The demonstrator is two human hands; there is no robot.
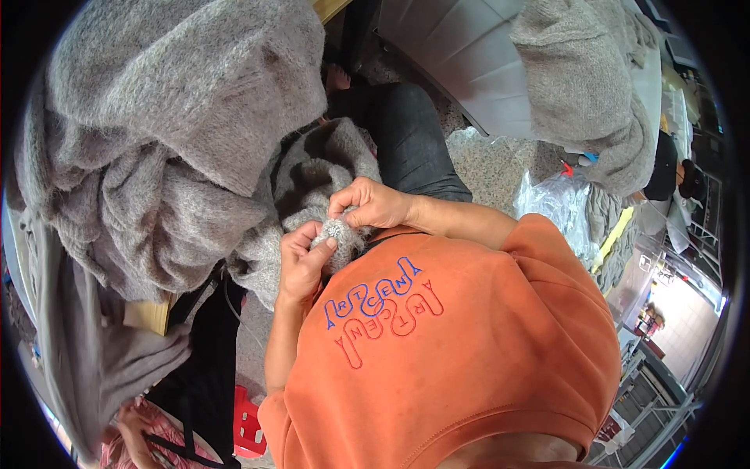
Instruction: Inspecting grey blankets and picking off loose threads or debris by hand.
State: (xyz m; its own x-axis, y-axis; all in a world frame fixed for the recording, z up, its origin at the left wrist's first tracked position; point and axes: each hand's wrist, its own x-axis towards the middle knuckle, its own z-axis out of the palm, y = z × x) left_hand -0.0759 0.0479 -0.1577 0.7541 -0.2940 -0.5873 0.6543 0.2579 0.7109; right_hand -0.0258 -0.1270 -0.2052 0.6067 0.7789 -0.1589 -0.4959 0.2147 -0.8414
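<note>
My left hand (pixel 301 262) and my right hand (pixel 370 205) are close together in front of my chest. Both pinch a bunched edge of grey knitted fabric (pixel 337 232), thumbs resting on top. Paler, fuzzy stitches show between the fingertips. From there the fabric runs down over my lap in loose folds (pixel 320 160) and spreads to the left. Whether a small tool sits between the right fingers is hidden.
A large heap of grey knitwear (pixel 187 102) rises at the left on a wooden-edged table (pixel 148 316). More knitwear (pixel 582 86) drapes over a pale surface (pixel 461 55) at the far right. Plastic bags (pixel 553 199) lie on the floor. A red stool (pixel 248 426) and another person's arm (pixel 137 438) are at the lower left.
</note>
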